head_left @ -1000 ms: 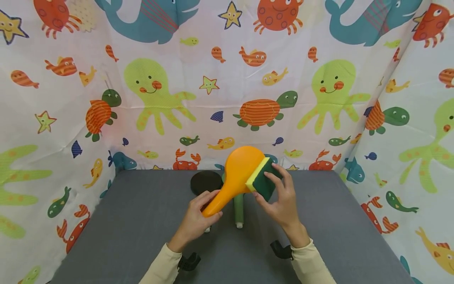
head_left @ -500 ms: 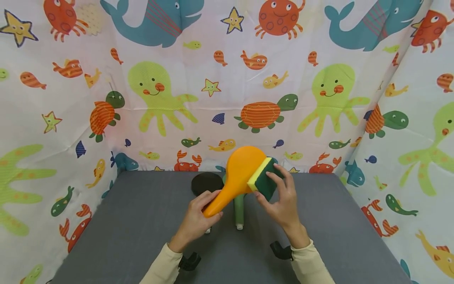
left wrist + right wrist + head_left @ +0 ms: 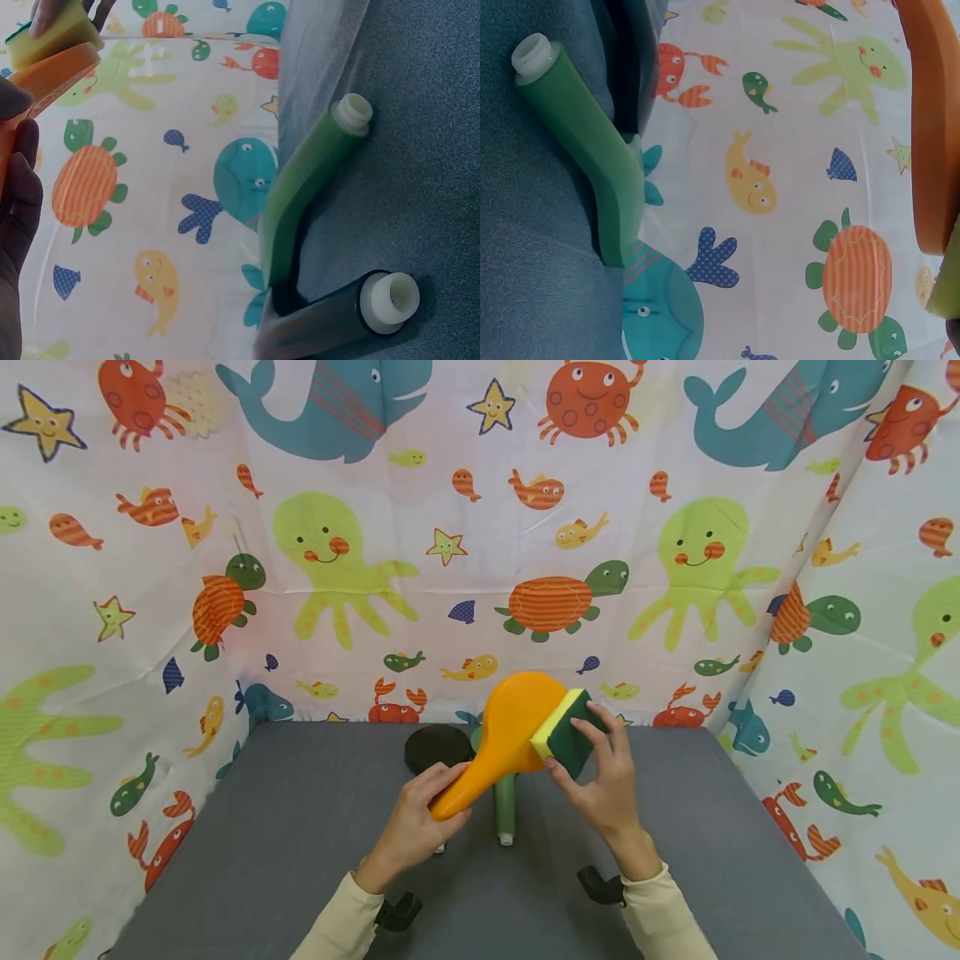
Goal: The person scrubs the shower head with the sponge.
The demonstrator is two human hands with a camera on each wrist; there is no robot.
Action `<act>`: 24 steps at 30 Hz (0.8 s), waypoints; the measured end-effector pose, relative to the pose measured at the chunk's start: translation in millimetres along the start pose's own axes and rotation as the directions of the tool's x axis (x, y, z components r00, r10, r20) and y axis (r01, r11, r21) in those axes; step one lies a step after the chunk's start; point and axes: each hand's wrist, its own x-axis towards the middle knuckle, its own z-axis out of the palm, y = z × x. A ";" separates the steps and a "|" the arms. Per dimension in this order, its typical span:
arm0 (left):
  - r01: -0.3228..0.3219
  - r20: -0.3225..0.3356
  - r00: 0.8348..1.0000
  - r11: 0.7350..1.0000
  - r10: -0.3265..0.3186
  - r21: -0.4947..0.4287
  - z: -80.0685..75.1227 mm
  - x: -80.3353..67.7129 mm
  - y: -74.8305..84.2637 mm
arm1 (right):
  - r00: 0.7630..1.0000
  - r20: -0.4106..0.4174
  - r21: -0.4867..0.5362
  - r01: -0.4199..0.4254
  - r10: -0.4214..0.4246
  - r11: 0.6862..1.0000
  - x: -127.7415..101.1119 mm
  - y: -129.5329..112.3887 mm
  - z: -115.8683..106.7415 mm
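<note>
My left hand grips the handle of an orange shower head, raised over the table with its smooth back up. A dotted underside shows on the orange shower head in the left wrist view. Between thumb and fingers, my right hand pinches a yellow sponge with a dark green scouring side. The sponge's yellow side lies against the right edge of the orange head. In the right wrist view, only a corner of the sponge shows.
Behind and below my hands, a black shower head and a green shower head lie on the grey table, white connectors toward me. A sea-animal curtain encloses the back and sides.
The right hand has shifted slightly right and up with the sponge along the orange shower head. The orange head has moved slightly right, while the left hand stays nearly in place.
</note>
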 end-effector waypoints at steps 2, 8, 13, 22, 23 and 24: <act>-0.005 -0.002 1.000 1.000 0.005 0.003 0.1 0.4 -0.3 | 1.000 0.002 -0.002 0.000 0.000 1.000 0.4 0.3 -0.6; -0.003 -0.004 1.000 1.000 0.003 0.015 -0.6 1.2 0.6 | 1.000 0.008 -0.010 0.001 -0.001 1.000 0.6 -0.4 -0.8; 0.001 -0.004 1.000 1.000 0.000 0.019 -1.5 2.7 2.2 | 1.000 0.020 -0.015 0.004 -0.004 1.000 -0.8 -3.6 0.1; -0.004 -0.004 1.000 1.000 0.004 0.017 -1.0 3.1 1.7 | 0.999 0.020 0.006 0.048 -0.049 0.999 1.2 -5.1 0.5; -0.004 -0.003 1.000 1.000 0.005 0.021 -1.1 2.9 1.9 | 0.998 0.019 0.011 0.051 -0.052 0.999 1.6 -4.5 0.4; -0.007 -0.002 1.000 1.000 0.007 0.024 -1.1 2.5 1.8 | 0.998 0.019 0.014 0.054 -0.055 0.998 1.8 -3.7 0.3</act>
